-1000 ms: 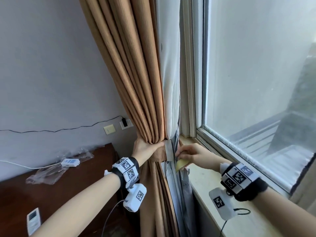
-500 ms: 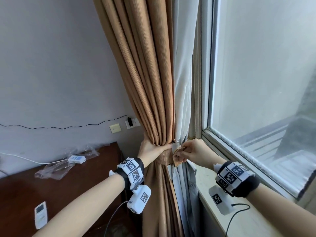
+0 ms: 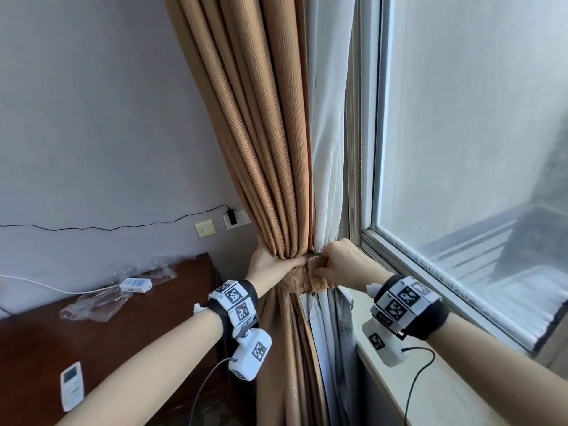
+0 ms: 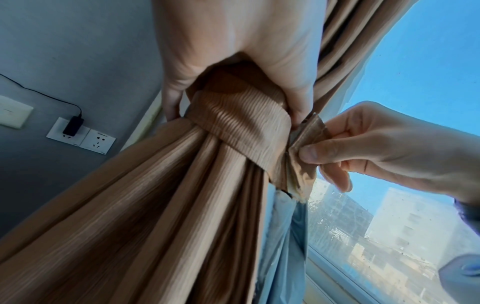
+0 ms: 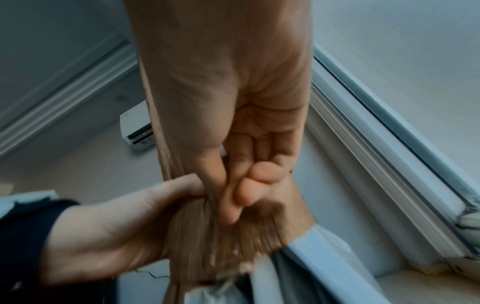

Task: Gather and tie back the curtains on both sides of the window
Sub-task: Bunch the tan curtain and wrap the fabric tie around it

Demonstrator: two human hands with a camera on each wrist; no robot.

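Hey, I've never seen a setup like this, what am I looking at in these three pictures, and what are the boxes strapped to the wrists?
A person is tying back a curtain, filmed by three worn cameras. The wide picture comes from a head camera; the other two come from the white boxes on the wrists, looking along each hand. The left hand grips the gathered tan curtain. The right hand pinches the end of the tie-back band wrapped around it. A white lining hangs beside the window. On the dark wooden desk lie a remote, crumpled clear plastic and a small white device.
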